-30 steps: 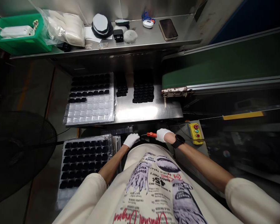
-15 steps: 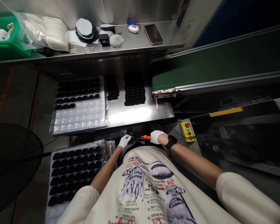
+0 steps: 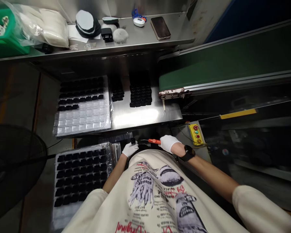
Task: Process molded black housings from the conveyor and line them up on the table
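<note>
Close to my waist, my left hand in a white glove pinches a small black plastic part, held up at the fingertips. My right hand, also gloved and with a black watch on the wrist, is closed around an orange-handled tool. Its thin, slightly curved metal tip points left toward the black part, with a gap between them. To the left of my body, a clear tray carries rows of similar black parts. Another partly filled clear tray lies on the metal bench beyond my hands.
Stacked black parts stand on the steel bench. A green conveyor belt runs off to the right, above a yellow button box. A shelf at the back holds a phone and a green bin. A fan stands left.
My left hand has turned, so the black part now points upward. The orange-handled tool has shifted slightly right, away from the part, with my right hand. The whole view has moved a little.
</note>
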`<action>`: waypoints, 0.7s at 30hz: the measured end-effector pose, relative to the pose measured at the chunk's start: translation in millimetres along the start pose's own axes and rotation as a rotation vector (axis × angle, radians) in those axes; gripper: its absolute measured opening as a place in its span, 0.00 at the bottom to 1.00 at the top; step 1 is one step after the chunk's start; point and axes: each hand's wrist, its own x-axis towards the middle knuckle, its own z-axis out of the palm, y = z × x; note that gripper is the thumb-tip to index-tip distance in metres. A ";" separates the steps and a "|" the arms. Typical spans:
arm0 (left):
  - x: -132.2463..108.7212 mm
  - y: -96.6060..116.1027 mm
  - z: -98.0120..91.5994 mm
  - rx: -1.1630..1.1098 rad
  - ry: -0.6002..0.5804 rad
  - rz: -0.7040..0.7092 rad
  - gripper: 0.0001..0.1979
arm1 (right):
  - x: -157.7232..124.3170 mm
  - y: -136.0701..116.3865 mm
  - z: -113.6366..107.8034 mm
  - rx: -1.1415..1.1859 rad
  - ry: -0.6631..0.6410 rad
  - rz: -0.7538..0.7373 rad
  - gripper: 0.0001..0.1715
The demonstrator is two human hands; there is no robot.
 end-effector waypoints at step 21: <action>-34.3 16.7 71.0 -0.518 -0.080 0.241 0.14 | 25.5 30.4 44.2 0.441 0.156 -0.047 0.10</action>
